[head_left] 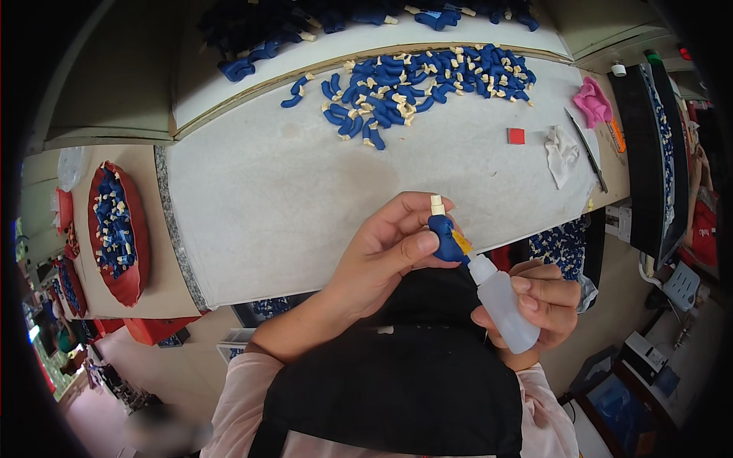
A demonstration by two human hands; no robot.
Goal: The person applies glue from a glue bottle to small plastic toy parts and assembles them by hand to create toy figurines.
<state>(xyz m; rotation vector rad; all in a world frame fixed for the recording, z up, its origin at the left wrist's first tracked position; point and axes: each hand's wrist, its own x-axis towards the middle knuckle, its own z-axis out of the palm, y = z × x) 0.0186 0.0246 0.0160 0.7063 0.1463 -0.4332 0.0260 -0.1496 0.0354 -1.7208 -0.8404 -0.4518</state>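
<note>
Between the thumb and fingers of my left hand (pixel 385 243) is a small blue figure-like part (pixel 440 231) with a cream peg at its top and a yellow-orange patch on its side. My right hand (pixel 551 301) is wrapped round a translucent white squeeze bottle (pixel 505 309). The bottle is tilted, and its nozzle meets or nearly meets the lower end of the blue part; whether they touch I cannot tell. Both hands are above the table's near edge, in front of my black apron (pixel 382 389).
A pile of blue and cream parts (pixel 397 88) lies at the back of the white table (pixel 259 206). To its right are a red square (pixel 516 136), a crumpled white cloth (pixel 561 156), a thin dark tool (pixel 586 149) and a pink cloth (pixel 592 102). A red sack (pixel 126 284) of parts stands left.
</note>
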